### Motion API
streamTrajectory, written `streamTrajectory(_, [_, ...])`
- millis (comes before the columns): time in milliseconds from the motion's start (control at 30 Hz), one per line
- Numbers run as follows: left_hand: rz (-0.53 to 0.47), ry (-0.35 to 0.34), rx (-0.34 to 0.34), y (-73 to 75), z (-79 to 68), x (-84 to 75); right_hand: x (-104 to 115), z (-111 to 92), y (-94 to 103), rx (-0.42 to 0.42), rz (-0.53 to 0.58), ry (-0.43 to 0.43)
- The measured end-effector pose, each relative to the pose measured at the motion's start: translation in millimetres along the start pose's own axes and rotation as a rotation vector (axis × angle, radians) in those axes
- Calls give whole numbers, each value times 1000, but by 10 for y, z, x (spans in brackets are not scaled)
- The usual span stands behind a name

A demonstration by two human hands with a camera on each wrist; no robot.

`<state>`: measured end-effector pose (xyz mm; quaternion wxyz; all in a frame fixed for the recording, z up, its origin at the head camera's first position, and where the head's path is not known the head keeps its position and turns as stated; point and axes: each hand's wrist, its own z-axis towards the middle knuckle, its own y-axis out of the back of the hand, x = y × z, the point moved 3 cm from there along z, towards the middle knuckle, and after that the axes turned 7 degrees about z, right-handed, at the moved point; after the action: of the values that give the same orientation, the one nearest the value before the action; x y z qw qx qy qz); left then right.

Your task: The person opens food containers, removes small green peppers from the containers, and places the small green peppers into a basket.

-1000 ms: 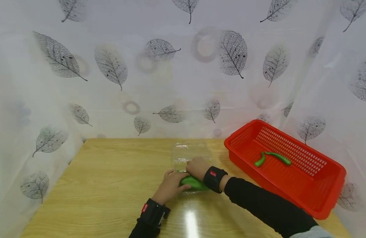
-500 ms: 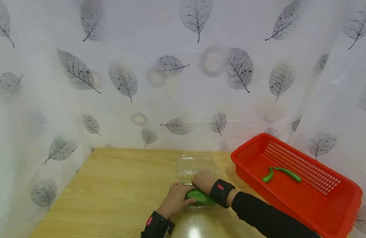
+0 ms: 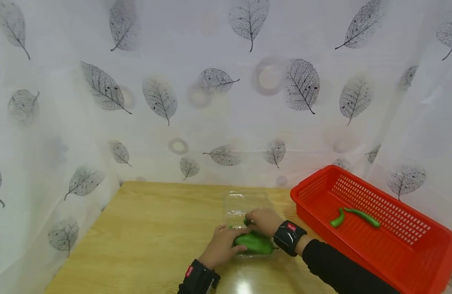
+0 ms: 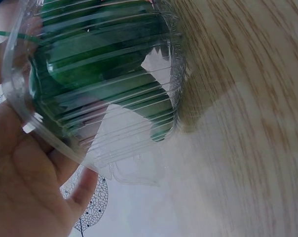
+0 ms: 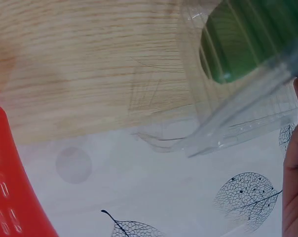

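Observation:
A clear plastic clamshell box lies on the table with its lid folded back, away from the person. A large green pepper lies across the near part of the box. The left hand holds this pepper, thumb on its near side and fingers over its top. Above it, the right hand has curled fingers around a small green pepper; only its end shows. Through the ribbed box wall, the left wrist view shows several green peppers packed inside.
To the right stands a red plastic basket with perforated sides. Two thin green peppers lie in it, one short and bent, one longer. A leaf-patterned white sheet hangs behind the wooden table.
The right hand has drawn back slightly to the right, uncovering more of the large pepper and a small green end at its fingertips. The left hand stays on the pepper. The head view has shifted.

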<state>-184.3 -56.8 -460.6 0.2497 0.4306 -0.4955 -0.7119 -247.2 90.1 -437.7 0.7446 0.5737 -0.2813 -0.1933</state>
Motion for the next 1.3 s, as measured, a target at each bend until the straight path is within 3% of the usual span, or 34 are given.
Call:
streamTrajectory(333, [-11, 1, -10, 3, 4, -8, 54, -2, 259, -176, -2, 50])
streamTrajectory(633, [-13, 4, 4, 32, 37, -8, 81, 92, 786, -297, -62, 49])
streamTrajectory(833, [-3, 19, 25, 19, 27, -15, 53, 65, 1024, -300, -64, 39])
streamTrajectory(1133, [18, 13, 14, -46, 5, -14, -137, -164, 1275, -287, -60, -85])
streamTrajectory(1300, [14, 28, 12, -36, 4, 16, -326, -320, 1514, -289, -42, -168])
